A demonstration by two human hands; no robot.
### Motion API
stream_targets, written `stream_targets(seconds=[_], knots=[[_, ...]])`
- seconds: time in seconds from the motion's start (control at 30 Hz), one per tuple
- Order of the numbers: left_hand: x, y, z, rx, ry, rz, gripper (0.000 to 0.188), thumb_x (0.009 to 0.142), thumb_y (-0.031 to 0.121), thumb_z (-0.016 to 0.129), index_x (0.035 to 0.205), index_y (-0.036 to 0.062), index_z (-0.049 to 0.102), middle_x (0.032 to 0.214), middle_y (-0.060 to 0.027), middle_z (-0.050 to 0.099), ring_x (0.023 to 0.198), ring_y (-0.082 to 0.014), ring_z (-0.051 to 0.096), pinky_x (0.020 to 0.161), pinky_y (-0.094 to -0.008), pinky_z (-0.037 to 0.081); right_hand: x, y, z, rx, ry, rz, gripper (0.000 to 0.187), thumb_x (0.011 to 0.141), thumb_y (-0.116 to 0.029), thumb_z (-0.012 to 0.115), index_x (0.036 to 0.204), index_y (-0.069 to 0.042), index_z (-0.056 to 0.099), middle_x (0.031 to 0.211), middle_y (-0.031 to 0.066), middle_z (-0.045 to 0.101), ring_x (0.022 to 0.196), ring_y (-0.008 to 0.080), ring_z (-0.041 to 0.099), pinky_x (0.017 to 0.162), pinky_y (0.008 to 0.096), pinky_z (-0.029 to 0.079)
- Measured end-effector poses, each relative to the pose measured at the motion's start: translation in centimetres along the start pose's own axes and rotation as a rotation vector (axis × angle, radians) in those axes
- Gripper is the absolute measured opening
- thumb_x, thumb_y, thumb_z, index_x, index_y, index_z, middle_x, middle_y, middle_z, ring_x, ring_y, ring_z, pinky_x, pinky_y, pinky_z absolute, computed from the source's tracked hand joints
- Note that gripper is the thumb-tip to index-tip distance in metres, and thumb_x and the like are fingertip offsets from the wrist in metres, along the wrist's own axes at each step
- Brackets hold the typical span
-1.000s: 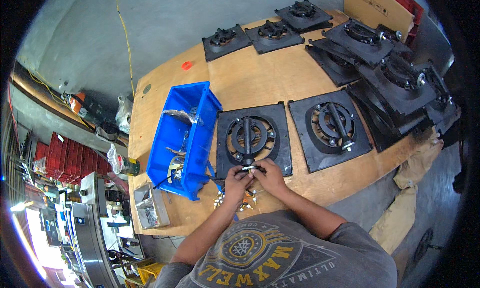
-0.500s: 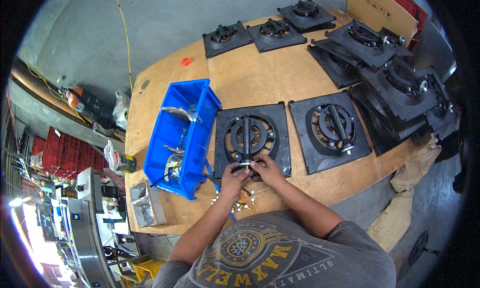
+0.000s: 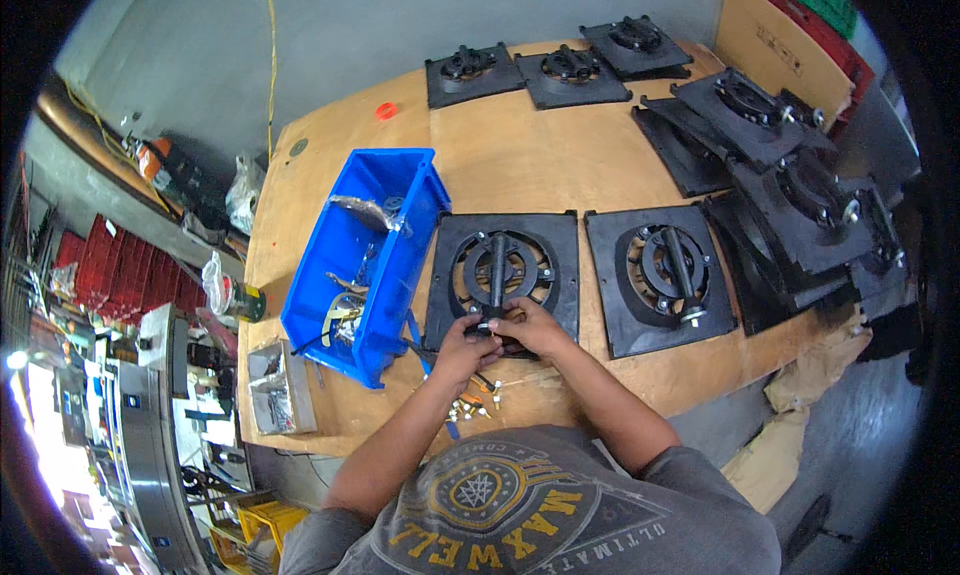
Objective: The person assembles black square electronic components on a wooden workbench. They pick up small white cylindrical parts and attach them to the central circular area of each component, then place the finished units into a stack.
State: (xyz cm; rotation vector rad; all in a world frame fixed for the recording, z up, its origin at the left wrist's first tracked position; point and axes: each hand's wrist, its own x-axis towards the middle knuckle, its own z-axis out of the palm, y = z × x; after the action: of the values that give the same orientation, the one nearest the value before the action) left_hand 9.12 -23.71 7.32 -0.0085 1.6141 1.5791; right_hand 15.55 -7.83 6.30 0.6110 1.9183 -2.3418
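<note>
A square black stove plate (image 3: 565, 297) lies in front of me, with a round burner in its opening. A black burner tube (image 3: 498, 265) runs over the burner toward me. At the tube's near end, my left hand (image 3: 464, 351) and my right hand (image 3: 532, 331) meet, fingers pinched on a small dark round end piece (image 3: 485, 326) with a pale rim. Fingers hide most of that piece. Several small brass fittings with white ends (image 3: 478, 407) lie on the wood below my hands, with an orange-and-black handled tool (image 3: 486, 383) among them.
Left of the plate stands a blue parts bin (image 3: 308, 287) with metal parts and plastic bags, beside a small open box (image 3: 270, 420). To the right lies another burner plate (image 3: 640, 337). More plates are stacked at the right (image 3: 790, 225) and along the far edge (image 3: 455, 93).
The whole view has shifted slightly with my head. Both hands remain at the near end of the burner tube; my fingers now cover more of the round end piece.
</note>
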Motion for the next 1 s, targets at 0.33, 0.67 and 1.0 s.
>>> stream_targets(seconds=[0.33,0.67,1.0], knots=[[0.5,-0.3,0.6,0.005,0.062,0.086,0.063,0.074,-0.007,0.073,0.125,-0.0027,0.038,0.078,-0.0114,0.064,0.066,-0.0156,0.063,0.054,-0.0257,0.05,0.3,-0.5,-0.2,-0.125,0.03,0.034,0.049,0.079,-0.024,0.078,0.112,0.003,0.053,0.09,0.0107,0.063,0.083,0.0168,0.062,0.073,0.0283,0.051],[1.2,-0.5,0.7,0.153,0.104,0.109,0.062,0.071,0.0,0.079,0.121,-0.002,0.042,0.075,-0.0085,0.064,0.062,-0.0137,0.06,0.052,-0.0259,0.047,0.2,-0.9,-0.7,0.104,-0.092,0.169,0.044,0.084,-0.023,0.073,0.113,-0.001,0.049,0.092,0.0115,0.063,0.084,0.0167,0.063,0.068,0.0312,0.055],[2.0,-2.1,0.8,0.53,0.305,0.318,0.064,0.062,0.015,0.083,0.116,-0.0009,0.051,0.088,-0.0119,0.066,0.078,-0.0205,0.064,0.074,-0.032,0.052,0.6,-0.5,0.0,-0.444,0.116,-0.029,0.069,0.071,-0.052,0.078,0.104,0.006,0.058,0.094,0.0183,0.064,0.088,0.0241,0.062,0.079,0.0329,0.05]])
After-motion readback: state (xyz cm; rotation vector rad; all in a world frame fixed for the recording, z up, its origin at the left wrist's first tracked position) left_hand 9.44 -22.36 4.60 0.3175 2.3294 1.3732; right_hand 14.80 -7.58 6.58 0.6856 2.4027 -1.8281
